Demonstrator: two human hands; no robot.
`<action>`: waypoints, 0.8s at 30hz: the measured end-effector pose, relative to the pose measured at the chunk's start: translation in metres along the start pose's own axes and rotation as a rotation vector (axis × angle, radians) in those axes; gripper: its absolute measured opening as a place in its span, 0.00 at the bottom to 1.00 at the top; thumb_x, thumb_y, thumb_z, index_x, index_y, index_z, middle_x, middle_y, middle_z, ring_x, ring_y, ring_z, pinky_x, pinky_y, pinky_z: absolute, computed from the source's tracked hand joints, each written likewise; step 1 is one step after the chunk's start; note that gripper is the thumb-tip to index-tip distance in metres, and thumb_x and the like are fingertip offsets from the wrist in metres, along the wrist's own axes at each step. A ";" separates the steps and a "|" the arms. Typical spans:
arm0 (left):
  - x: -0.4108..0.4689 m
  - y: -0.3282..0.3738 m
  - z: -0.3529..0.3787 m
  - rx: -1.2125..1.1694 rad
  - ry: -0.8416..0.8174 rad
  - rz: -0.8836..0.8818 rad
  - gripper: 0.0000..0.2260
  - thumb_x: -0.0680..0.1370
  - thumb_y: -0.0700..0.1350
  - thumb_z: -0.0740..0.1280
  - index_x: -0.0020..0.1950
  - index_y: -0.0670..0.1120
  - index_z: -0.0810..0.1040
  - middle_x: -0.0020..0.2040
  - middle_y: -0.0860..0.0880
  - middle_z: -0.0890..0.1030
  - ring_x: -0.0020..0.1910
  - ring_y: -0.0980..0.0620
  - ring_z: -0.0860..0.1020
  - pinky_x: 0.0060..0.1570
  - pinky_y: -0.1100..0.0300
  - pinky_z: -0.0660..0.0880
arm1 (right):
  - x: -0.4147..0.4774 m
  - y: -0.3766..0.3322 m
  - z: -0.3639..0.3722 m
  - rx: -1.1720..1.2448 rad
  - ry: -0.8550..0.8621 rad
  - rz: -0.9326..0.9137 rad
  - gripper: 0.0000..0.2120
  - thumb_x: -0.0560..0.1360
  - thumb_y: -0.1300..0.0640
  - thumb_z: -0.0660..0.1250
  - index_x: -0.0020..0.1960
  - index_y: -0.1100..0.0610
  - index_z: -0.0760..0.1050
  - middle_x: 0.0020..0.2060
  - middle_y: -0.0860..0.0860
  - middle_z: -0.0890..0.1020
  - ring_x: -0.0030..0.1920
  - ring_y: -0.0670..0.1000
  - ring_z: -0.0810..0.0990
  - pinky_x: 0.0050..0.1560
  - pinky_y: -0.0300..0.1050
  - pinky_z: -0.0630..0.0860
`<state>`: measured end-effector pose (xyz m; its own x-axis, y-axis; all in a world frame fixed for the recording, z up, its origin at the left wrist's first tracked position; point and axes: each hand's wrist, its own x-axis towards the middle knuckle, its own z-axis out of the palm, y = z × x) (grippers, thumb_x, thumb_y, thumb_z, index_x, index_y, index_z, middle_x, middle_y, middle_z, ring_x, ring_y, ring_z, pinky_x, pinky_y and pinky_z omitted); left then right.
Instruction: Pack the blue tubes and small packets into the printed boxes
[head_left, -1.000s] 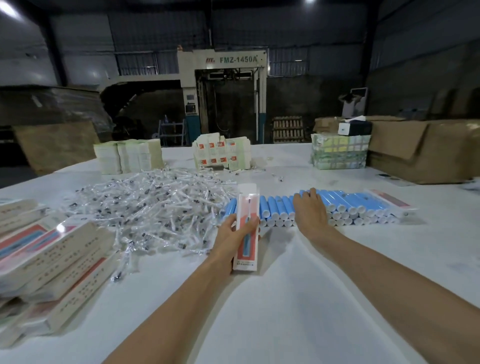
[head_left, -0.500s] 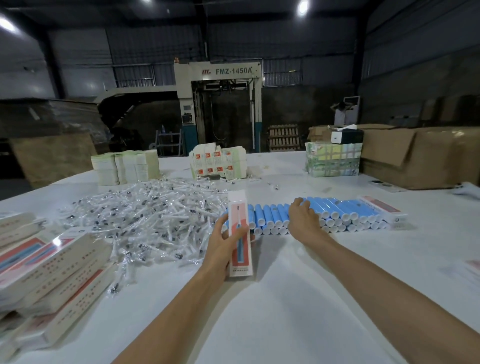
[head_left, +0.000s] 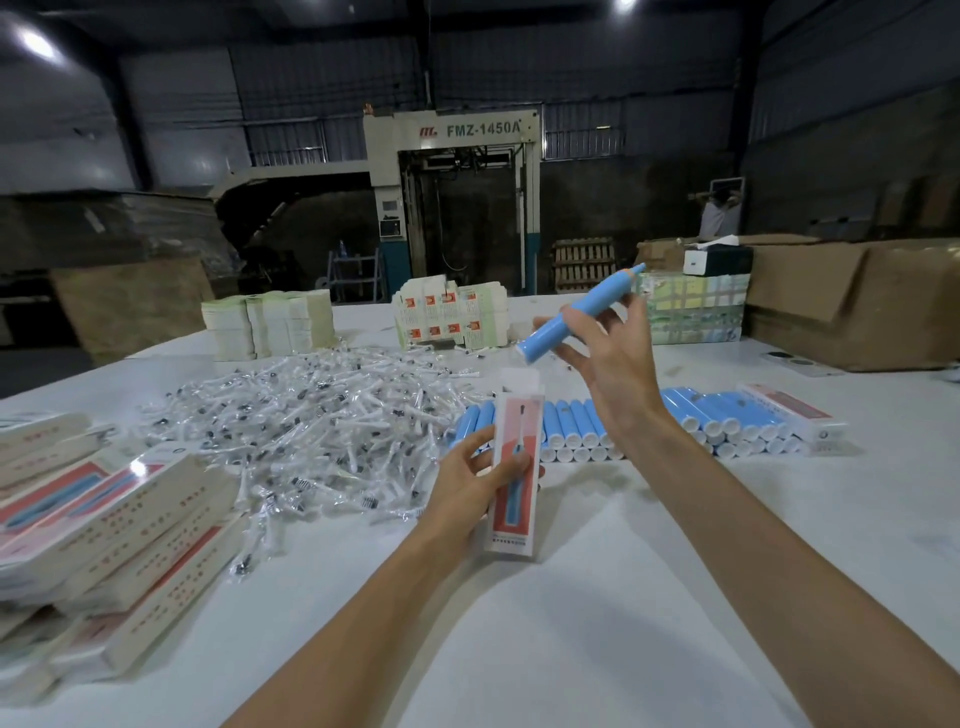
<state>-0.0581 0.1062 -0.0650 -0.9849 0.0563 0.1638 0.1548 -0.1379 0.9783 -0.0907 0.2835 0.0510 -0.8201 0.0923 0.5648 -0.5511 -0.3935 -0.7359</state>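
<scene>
My left hand (head_left: 470, 480) grips a red-and-white printed box (head_left: 514, 470) upright on the white table (head_left: 597, 623), its top flap open. My right hand (head_left: 610, 364) is raised above the table and holds one blue tube (head_left: 576, 317) in its fingers, tilted, with the white end pointing down toward the box's open top. A row of blue tubes (head_left: 717, 421) lies across the table behind the box. A heap of small clear packets (head_left: 317, 421) spreads to the left of the row.
Filled printed boxes (head_left: 104, 530) are stacked at the left edge, and one more (head_left: 789, 410) lies right of the tube row. Flat box blanks (head_left: 452, 317), paper stacks (head_left: 267, 325), a wrapped bundle (head_left: 691, 312) and cardboard cartons (head_left: 852, 301) stand at the back.
My right hand has lifted off the tube row with one blue tube and brought it above the box. My left hand still holds the box in the same spot.
</scene>
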 end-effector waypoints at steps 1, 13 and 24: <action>0.000 0.000 0.000 -0.010 -0.004 0.004 0.30 0.76 0.45 0.79 0.76 0.49 0.74 0.60 0.45 0.88 0.58 0.40 0.87 0.65 0.37 0.81 | 0.001 0.001 0.002 -0.015 -0.010 -0.005 0.29 0.80 0.63 0.71 0.73 0.47 0.60 0.63 0.59 0.76 0.57 0.61 0.86 0.57 0.56 0.84; -0.004 0.001 0.003 0.098 -0.087 0.062 0.30 0.76 0.52 0.80 0.76 0.55 0.75 0.61 0.48 0.88 0.57 0.42 0.88 0.62 0.41 0.83 | 0.011 0.016 -0.024 -0.566 0.038 0.171 0.28 0.79 0.56 0.71 0.72 0.42 0.60 0.53 0.61 0.84 0.42 0.44 0.82 0.42 0.42 0.77; -0.006 0.002 0.003 0.090 0.000 0.024 0.30 0.74 0.57 0.81 0.73 0.60 0.77 0.61 0.50 0.88 0.58 0.43 0.87 0.64 0.40 0.82 | -0.015 0.029 -0.011 -1.248 -0.307 0.054 0.14 0.85 0.44 0.59 0.55 0.54 0.75 0.51 0.53 0.79 0.51 0.54 0.78 0.49 0.50 0.72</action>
<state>-0.0513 0.1087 -0.0638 -0.9808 0.0543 0.1874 0.1848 -0.0497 0.9815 -0.0958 0.2807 0.0175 -0.8687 -0.1760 0.4630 -0.4256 0.7436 -0.5157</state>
